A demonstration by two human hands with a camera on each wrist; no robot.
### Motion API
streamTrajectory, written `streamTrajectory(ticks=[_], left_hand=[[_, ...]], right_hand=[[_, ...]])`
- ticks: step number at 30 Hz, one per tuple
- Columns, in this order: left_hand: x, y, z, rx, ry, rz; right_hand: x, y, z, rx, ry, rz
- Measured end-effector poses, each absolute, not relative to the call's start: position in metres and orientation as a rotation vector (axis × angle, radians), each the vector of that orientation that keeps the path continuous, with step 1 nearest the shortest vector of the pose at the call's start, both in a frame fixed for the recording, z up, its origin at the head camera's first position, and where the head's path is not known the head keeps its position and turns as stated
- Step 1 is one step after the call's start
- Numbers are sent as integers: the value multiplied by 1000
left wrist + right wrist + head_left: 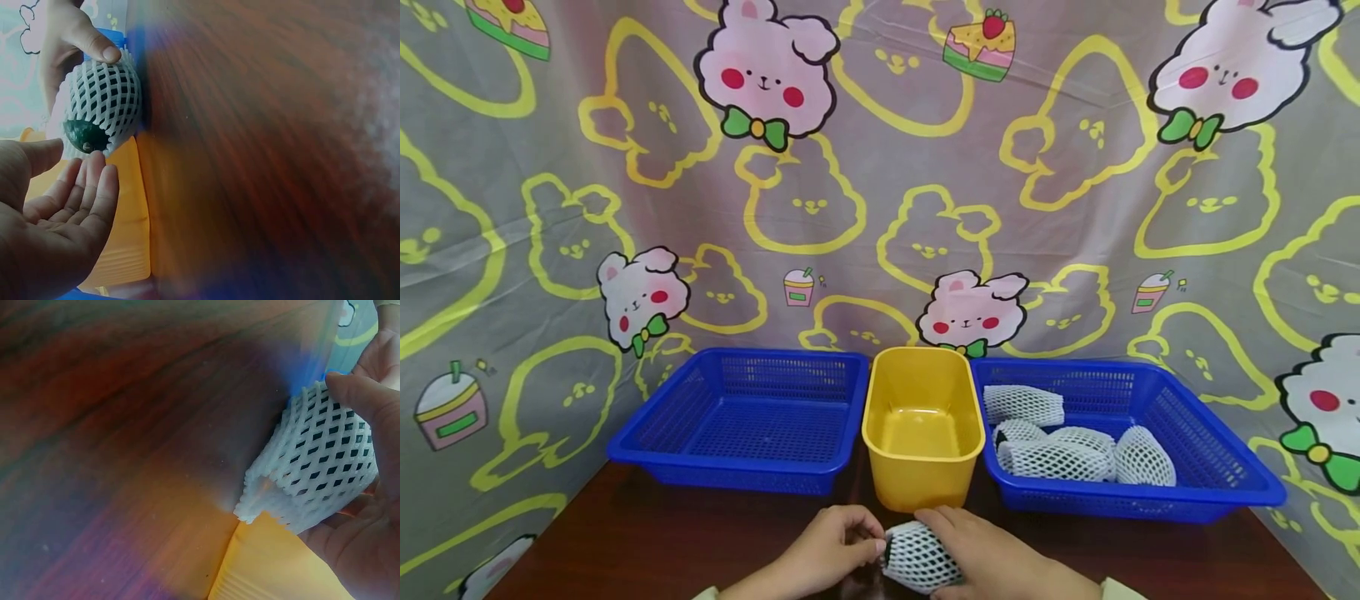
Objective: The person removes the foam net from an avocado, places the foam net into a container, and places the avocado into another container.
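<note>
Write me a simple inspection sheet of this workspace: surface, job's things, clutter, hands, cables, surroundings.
Surface: dark wooden table.
Job's things: apparently a dark green fruit, one end showing from its white foam net; more nets in the right blue basket; left blue basket; yellow bin between the baskets.
Clutter: nothing seen.
Hands: right hand grips the netted fruit; left hand is at its exposed end, contact unclear.
Cables: nothing seen.
Surroundings: cartoon-patterned cloth behind.
</note>
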State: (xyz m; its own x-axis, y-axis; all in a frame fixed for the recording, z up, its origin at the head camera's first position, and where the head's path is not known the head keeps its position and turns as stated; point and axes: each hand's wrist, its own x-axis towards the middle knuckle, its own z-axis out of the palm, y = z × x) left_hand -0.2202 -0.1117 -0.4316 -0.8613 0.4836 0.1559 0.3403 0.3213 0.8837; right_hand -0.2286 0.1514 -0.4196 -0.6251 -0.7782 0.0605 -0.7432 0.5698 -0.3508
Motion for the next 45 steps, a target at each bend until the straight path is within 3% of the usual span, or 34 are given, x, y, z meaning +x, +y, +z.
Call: streamTrajectory(ticks=[26, 36, 45], left_hand=[[-223, -106, -433, 817, 2393, 1574], [-225, -105, -435, 814, 2357, 1595], [-227, -100, -436, 813, 2373, 1597]], right_hand=[[-228, 162, -411, -1120, 2614, -737], [-234, 170, -417, -1127, 2540, -795], [-235, 172, -422, -1302, 2586, -797]])
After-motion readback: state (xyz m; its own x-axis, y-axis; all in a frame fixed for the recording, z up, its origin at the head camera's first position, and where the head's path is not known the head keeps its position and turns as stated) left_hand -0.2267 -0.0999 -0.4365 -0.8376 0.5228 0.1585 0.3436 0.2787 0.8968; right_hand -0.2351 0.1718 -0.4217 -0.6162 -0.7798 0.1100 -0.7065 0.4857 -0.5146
